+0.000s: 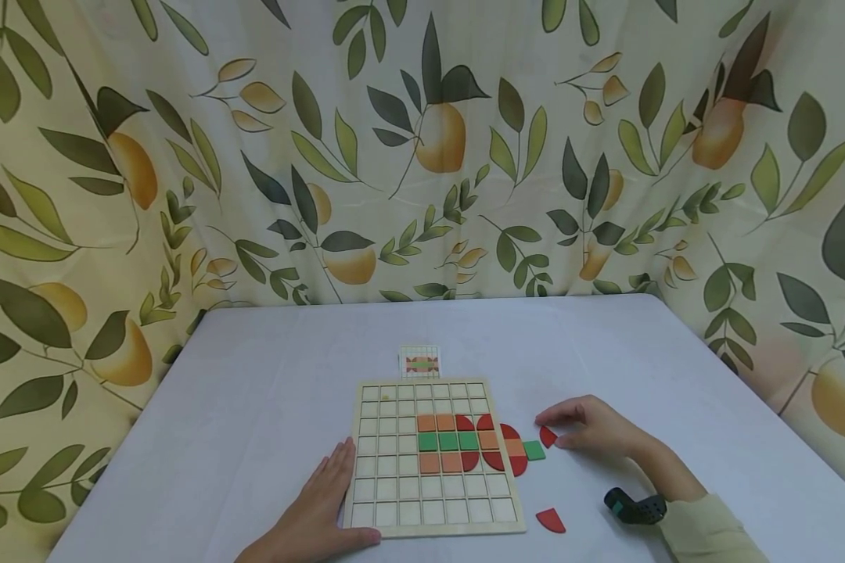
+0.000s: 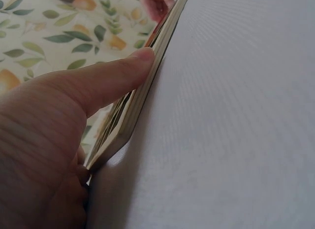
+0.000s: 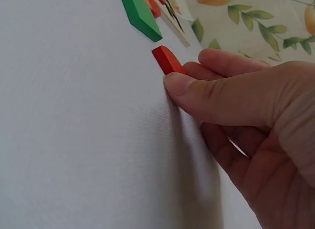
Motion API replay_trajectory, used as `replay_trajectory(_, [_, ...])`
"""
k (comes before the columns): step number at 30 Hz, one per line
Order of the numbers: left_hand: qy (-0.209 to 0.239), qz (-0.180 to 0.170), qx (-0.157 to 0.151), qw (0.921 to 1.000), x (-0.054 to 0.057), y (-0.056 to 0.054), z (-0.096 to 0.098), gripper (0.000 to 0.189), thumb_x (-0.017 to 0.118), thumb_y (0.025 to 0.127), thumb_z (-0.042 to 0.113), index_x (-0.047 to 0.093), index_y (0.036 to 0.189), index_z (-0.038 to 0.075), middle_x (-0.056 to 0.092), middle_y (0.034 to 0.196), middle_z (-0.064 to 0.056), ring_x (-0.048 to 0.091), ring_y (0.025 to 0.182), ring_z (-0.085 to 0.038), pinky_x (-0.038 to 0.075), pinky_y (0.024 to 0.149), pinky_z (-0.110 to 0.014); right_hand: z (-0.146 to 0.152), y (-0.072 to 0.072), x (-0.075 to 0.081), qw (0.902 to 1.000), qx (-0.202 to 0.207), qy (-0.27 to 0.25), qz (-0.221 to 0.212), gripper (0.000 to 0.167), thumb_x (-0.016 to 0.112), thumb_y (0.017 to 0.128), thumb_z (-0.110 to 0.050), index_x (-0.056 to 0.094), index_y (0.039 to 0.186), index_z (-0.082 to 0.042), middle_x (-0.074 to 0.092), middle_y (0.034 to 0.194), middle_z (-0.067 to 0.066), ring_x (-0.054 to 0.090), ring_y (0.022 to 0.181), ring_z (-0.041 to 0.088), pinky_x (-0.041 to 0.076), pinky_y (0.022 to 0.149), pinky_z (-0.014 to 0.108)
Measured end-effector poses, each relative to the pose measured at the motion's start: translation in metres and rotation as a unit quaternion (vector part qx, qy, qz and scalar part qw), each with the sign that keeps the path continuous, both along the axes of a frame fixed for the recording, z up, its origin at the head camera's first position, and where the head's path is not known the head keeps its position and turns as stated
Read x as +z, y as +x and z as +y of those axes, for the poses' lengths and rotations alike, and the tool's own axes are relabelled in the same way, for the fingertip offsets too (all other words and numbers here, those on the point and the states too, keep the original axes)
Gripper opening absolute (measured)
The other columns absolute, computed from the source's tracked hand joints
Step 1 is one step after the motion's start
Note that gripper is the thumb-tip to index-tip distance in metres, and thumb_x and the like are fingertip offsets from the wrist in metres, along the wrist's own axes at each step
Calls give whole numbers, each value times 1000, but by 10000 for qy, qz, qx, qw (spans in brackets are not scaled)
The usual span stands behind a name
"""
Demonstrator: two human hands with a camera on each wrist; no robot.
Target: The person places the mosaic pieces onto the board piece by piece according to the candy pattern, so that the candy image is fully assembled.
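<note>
A wooden grid board (image 1: 387, 489) lies on the table with orange, green and red pieces in several of its squares. My left hand (image 1: 310, 504) rests along its left side, fingers straight, with the thumb against the near edge by the corner. In the left wrist view the thumb (image 2: 120, 76) touches the board's rim. To the right of the board, my right hand (image 1: 598, 430) pinches a red quarter-circle piece (image 1: 548, 436) between thumb and fingers, low over the white cloth. Close to that piece is a green square (image 1: 534, 450), also seen in the right wrist view.
More red and orange pieces (image 1: 515, 448) sit at the board's right edge. Another red quarter-circle (image 1: 551, 521) lies nearer the front. A small pattern card (image 1: 420, 362) is behind the board. A black device (image 1: 635, 507) is at the right wrist. A leaf-print curtain (image 1: 422, 156) hangs behind.
</note>
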State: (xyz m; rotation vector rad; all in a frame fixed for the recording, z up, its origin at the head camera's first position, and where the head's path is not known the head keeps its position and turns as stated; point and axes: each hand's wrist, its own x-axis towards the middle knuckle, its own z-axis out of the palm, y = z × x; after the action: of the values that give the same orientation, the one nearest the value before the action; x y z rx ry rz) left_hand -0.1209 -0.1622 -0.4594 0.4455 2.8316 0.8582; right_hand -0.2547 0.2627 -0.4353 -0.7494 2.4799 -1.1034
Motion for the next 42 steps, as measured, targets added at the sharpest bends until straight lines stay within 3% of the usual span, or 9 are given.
replay_trajectory(5, [-36,22,3,10000,1,0,0,123,59,64,75,10,145,-4,12,151,-17,7,138,-29,10,108,-48,0,5,-2,9997,-84,18,214,30,71,80,-14,67,109,-8,65,107,3,58,101,15,47,83,21])
replay_trajectory(12, [-24,21,11,10000,1,1,-1,123,59,65,75,11,145,-5,12,151,-18,8,138,-29,10,108,-48,-2,14,-9,9962,-585,97,644,30,73,79,-22,69,106,-10,67,102,-2,59,99,16,48,83,25])
replay_trajectory(23, [-9,9,-12,10000,2,2,0,122,59,65,74,11,144,-6,11,151,-18,7,138,-29,10,108,-48,-4,20,-9,9911,-969,168,895,32,74,79,-22,69,106,-7,67,102,1,60,100,22,48,84,41])
replay_trajectory(31, [10,-38,18,10000,4,2,-1,122,60,65,74,10,145,-5,10,151,-17,6,138,-29,9,108,-49,-19,20,-9,9838,-1437,55,1072,32,75,77,-21,69,107,-8,67,103,1,59,103,23,48,85,41])
replay_trajectory(42, [92,94,-116,9998,1,2,-1,120,59,68,73,11,144,-6,10,151,-17,6,138,-29,10,107,-50,-54,16,0,9852,-1056,-302,1314,31,75,78,-16,69,105,-5,68,100,2,59,100,24,47,85,47])
